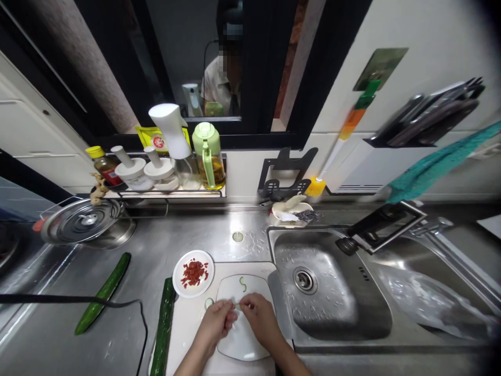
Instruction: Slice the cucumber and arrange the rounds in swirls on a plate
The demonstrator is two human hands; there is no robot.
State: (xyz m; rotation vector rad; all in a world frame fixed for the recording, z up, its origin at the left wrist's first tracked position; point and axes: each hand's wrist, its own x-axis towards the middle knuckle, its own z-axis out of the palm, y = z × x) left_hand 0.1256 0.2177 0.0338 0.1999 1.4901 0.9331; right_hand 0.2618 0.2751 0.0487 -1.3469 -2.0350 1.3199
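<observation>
Over a white square plate [246, 342], my left hand [219, 321] and my right hand [258, 316] meet with fingertips pinched. Between them is a small, thin cucumber slice [237, 306], mostly hidden by the fingers. Curved cucumber pieces [243, 283] with green edges lie near the plate's far side. Just beyond my left hand, a round cucumber slice [209, 302] rests on the white cutting board [188, 329]. A round white dish [179, 284] of red dried berries [194, 272] sits at the board's far left corner.
A cucumber [162, 329] lies along the board's left edge, another cucumber [104, 295] farther left. A black cable [141, 313] crosses the counter. The steel sink [329, 292] is at right. Behind stand a lidded pot [88, 219] and a condiment rack [172, 194] with an oil bottle [211, 162].
</observation>
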